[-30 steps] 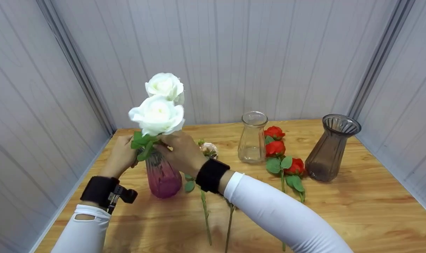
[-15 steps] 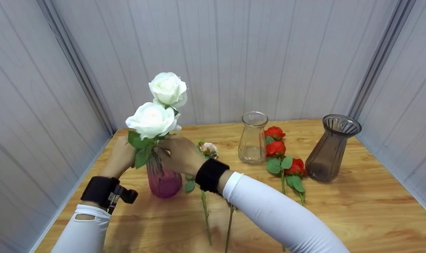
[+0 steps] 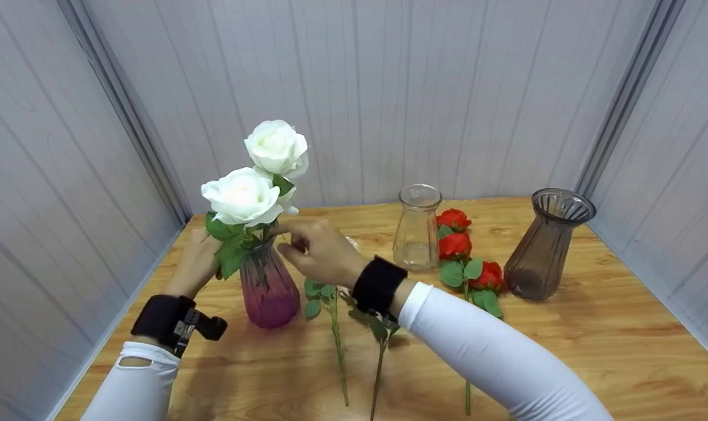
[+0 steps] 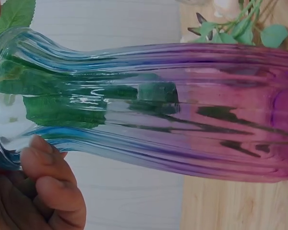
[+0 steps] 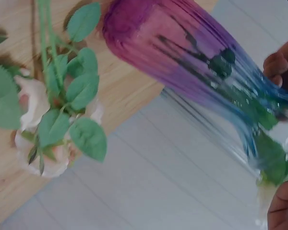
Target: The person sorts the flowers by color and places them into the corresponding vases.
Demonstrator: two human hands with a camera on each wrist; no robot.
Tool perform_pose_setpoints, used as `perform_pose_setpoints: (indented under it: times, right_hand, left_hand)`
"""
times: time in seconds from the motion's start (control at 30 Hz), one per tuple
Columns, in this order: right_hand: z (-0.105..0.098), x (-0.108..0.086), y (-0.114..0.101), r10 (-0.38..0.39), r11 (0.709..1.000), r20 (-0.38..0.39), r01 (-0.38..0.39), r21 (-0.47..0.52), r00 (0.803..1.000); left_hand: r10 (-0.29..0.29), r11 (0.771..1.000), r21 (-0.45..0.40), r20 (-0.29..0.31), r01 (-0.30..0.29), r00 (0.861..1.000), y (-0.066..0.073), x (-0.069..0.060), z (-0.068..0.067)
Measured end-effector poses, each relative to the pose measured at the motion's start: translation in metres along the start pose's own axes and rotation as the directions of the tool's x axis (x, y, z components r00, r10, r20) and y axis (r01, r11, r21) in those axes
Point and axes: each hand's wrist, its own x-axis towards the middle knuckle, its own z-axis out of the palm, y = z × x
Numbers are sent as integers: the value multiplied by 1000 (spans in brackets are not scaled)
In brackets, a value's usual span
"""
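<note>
Two large white roses (image 3: 242, 196) stand with their stems inside a ribbed glass vase (image 3: 270, 286), pink-purple below and bluish at its neck; a third white bloom partly shows behind them. My left hand (image 3: 199, 260) holds the neck from the left. In the left wrist view its curled fingers (image 4: 53, 177) lie against the glass just under the rim. On the other side, my right hand (image 3: 324, 248) is beside the vase mouth, index finger stretched toward the stems and thumb apart from it. Green leaves (image 4: 62, 103) and dark stems show through the glass.
Pale pink roses (image 5: 43, 143) with leafy stems lie right of the vase, partly under my right arm. Farther right are a clear vase (image 3: 417, 234), several red roses (image 3: 454, 245) and a smoky grey vase (image 3: 544, 251). Panel walls (image 3: 354, 105) enclose the wooden table.
My right hand has let go of the stems and drawn back slightly to the right. The front white rose has tilted down and left. The left hand stays at the vase neck.
</note>
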Motion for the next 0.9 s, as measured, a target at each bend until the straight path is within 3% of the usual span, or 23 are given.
perform_pose_setpoints:
  times: [0.17, 0.53, 0.73, 0.9]
  right_hand:
    - [-19, -7, 10, 14, 999, -50, -12, 41, 999]
    - [-63, -32, 38, 71, 996, -160, -79, -46, 985]
    - [-81, -47, 52, 113, 989, -201, -130, -75, 973]
    - [-94, -58, 63, 180, 978, -247, -201, -60, 952]
  left_hand:
    - [-21, 999, -30, 6, 22, 1000, 0, -4, -2]
    - [-156, 984, 81, -63, 161, 986, -5, -11, -13]
    - [-150, 972, 170, -82, 163, 985, -12, -26, -13]
    - [-138, 941, 293, -121, 168, 983, -11, -42, -5]
